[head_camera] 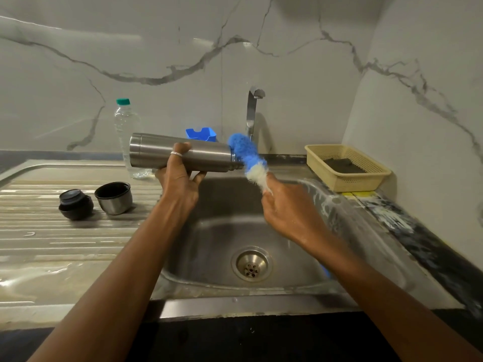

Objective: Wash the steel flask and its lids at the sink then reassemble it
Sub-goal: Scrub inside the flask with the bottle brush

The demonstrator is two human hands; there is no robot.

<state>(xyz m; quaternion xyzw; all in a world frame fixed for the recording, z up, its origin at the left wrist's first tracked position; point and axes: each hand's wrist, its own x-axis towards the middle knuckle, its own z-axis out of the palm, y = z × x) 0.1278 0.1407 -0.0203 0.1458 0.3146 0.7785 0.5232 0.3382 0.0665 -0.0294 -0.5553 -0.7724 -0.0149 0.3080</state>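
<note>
Stainless-steel sink basin with a round drain lies nearest you, with a ribbed draining board to its left. Above the basin your left hand wraps thumb and fingers round the middle of the cylindrical brushed-steel flask, which lies on its side with the open mouth pointing right. Your right hand, blurred, curls its fingers round the stem of a blue-and-white bottle brush whose bristles touch the flask's mouth.

On the draining board sit a black plastic inner lid and, just beside it, a steel cup lid, mouth up. Farther back stand a clear plastic bottle, a chrome tap and a beige mesh basket, then the grey-veined marble wall.

The flask looks rigid and smooth, probably slippery when wet and light while empty. Grip it round mid-body, not at the threaded neck.
</note>
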